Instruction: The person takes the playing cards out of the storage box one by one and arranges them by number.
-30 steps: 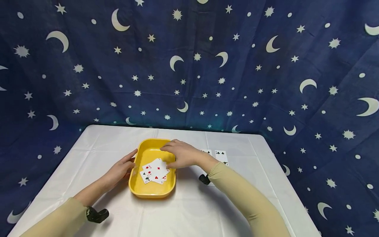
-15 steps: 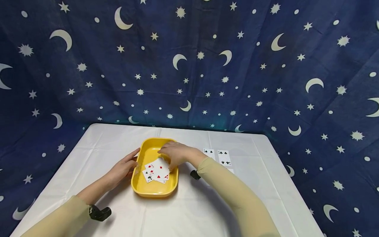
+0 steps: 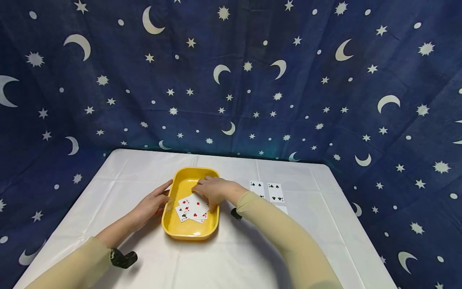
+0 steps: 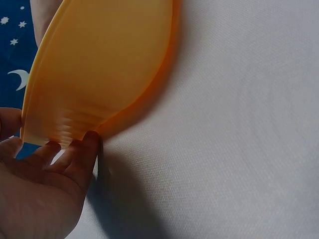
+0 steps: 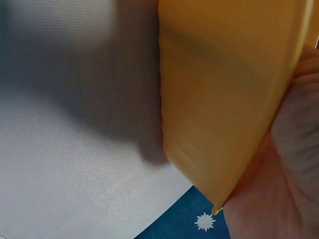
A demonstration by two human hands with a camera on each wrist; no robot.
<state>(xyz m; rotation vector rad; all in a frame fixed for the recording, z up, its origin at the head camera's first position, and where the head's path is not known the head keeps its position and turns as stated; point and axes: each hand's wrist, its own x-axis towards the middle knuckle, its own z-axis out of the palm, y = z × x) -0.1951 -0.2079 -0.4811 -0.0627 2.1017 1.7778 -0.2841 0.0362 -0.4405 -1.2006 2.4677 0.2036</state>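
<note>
Starry blue cloth hangs beyond the yellow tray, whose outer left wall the left hand touches with extended fingers, while the right hand (whether gripping, I cannot tell) reaches inside over playing cards.

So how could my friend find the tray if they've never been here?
Find the white table in front of the starry blue curtain. A little left of its middle is the tray, with playing cards lying inside and the left hand touching its side. It's the only bright yellow thing in view.
</note>
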